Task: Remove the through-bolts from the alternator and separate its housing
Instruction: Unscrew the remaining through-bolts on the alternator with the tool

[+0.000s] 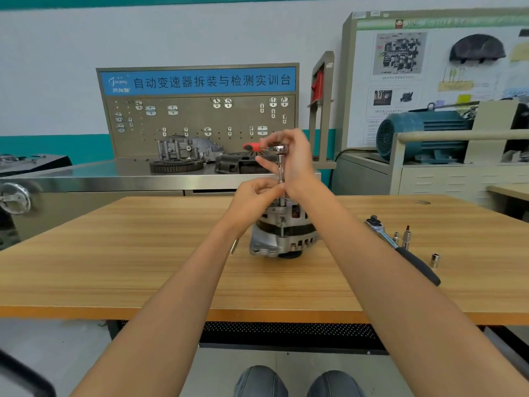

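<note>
The silver and black alternator (282, 234) stands upright in the middle of the wooden table (143, 253). A small ratchet with a red handle (252, 146) sits on a vertical extension bar (281, 170) that runs down into the alternator's top. My right hand (292, 159) holds the ratchet head and the upper bar with curled fingers. My left hand (257, 193) pinches the lower part of the bar just above the housing. One through-bolt shank (282, 229) shows along the alternator's side. The socket at the bar's end is hidden by my fingers.
A larger black-handled ratchet (400, 247) lies to the right of the alternator, with several loose sockets and bits (405, 239) beside it and one socket (435, 259) nearer me. A thin metal rod (234, 246) lies left of the alternator. A steel bench with gearbox parts (186, 156) stands behind.
</note>
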